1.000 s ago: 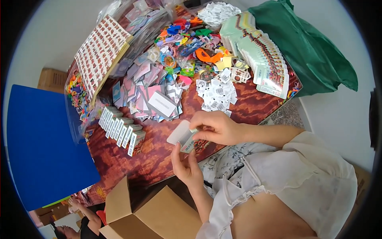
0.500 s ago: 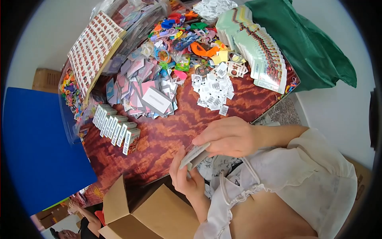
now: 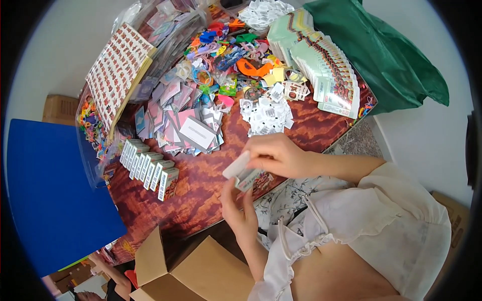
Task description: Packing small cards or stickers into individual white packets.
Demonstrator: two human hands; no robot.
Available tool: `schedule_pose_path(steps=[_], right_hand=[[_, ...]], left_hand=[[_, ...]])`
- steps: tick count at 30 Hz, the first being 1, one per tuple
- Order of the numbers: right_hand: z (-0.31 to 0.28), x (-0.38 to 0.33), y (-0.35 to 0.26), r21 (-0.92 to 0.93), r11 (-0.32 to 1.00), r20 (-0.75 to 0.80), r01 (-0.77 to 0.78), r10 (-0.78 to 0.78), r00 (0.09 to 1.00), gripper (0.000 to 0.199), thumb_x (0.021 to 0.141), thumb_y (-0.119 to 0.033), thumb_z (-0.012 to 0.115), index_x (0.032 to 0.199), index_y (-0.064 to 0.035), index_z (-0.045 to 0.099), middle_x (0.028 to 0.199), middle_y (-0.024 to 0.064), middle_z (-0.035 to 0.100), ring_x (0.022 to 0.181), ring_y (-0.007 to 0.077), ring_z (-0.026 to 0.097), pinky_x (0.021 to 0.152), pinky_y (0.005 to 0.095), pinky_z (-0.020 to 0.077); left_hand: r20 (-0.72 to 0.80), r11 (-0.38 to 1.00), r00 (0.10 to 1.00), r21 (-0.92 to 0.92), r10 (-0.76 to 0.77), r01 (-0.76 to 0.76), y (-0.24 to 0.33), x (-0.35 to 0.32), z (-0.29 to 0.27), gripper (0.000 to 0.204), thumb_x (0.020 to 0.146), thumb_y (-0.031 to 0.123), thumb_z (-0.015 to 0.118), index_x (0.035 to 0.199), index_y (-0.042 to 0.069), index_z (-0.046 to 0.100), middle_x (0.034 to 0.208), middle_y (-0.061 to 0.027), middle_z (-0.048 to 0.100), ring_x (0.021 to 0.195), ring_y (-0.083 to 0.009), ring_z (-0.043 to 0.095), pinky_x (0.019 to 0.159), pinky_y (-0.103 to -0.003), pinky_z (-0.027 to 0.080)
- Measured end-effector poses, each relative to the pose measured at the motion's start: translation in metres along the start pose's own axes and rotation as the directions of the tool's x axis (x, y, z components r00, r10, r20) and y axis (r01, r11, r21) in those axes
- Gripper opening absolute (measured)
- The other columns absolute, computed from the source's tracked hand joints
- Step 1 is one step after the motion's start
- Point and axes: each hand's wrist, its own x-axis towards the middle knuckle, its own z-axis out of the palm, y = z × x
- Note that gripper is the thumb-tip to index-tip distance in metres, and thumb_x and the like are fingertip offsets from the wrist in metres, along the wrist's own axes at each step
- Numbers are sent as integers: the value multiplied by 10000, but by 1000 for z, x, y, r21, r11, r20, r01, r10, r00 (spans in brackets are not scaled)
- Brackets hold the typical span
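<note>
Between my hands, just past the table's near edge, is a small pale carton [image 3: 246,181] with a white end flap standing up from it. My left hand [image 3: 238,210] grips the carton from below, thumb and fingers closed on its lower end. Over its top bends my right hand [image 3: 276,156], fingers curled and pinching at the carton near the raised flap. Part of the carton is hidden behind these fingers. To the left, a row of several similar small boxes [image 3: 164,183] stands on the table. Beyond my right hand lies a heap of white printed labels [image 3: 267,116].
Flat unfolded cartons [image 3: 337,83] fan out at the far right, near a green bag [image 3: 381,60]. Small cards [image 3: 173,125] and colourful trinkets [image 3: 231,55] are heaped behind. Sticker sheets [image 3: 119,70] lean at left. An open cardboard box [image 3: 208,268] stands below; another person's arm [image 3: 113,275] shows lower left.
Both hands have moved slightly away from my body with the carton. The carton has turned, so its raised white flap and printed side now show. My right hand's fingers have curled in more.
</note>
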Motion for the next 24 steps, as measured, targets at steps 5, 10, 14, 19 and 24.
schedule_pose_path(steps=[5, 10, 14, 19, 24], right_hand=[[16, -1, 21, 325, 892, -11, -313, 334, 942, 96, 893, -101, 673, 950, -27, 653, 830, 59, 665, 771, 123, 627, 686, 292, 475], [7, 2, 29, 248, 945, 115, -212, 189, 975, 74, 875, -24, 663, 945, 1, 661, 938, 62, 674, 856, 159, 641, 753, 291, 487], [5, 7, 19, 285, 877, 256, -386, 319, 913, 88, 854, -55, 699, 913, 1, 666, 932, 57, 678, 838, 116, 634, 707, 277, 484], [6, 4, 21, 238, 857, 262, -456, 396, 880, 115, 835, -67, 721, 921, -3, 680, 882, 44, 695, 792, 73, 622, 668, 253, 479], [4, 14, 15, 210, 849, 226, -485, 440, 869, 96, 815, -91, 713, 824, -7, 669, 725, 57, 683, 664, 86, 625, 604, 274, 474]], left_hand=[[177, 970, 966, -122, -189, 212, -11, 6, 5, 508, 898, -102, 583, 1359, 19, 407, 1159, -130, 584, 963, -156, 614, 751, -249, 511], [168, 927, 950, -227, -263, 297, -15, 7, 7, 567, 898, -110, 572, 1391, 32, 329, 1133, -119, 591, 979, -148, 605, 759, -244, 503], [170, 970, 958, -48, -229, 240, -20, 9, 1, 555, 895, -102, 587, 1388, 21, 362, 1160, -145, 599, 996, -185, 625, 762, -269, 520], [230, 967, 942, -9, -245, 254, -21, 9, -1, 595, 890, -106, 590, 1422, 30, 363, 1135, -126, 594, 961, -157, 624, 693, -240, 527], [238, 960, 939, -67, -249, 271, -22, 7, -4, 629, 897, -97, 588, 1453, 53, 335, 1138, -117, 587, 913, -147, 628, 662, -225, 526]])
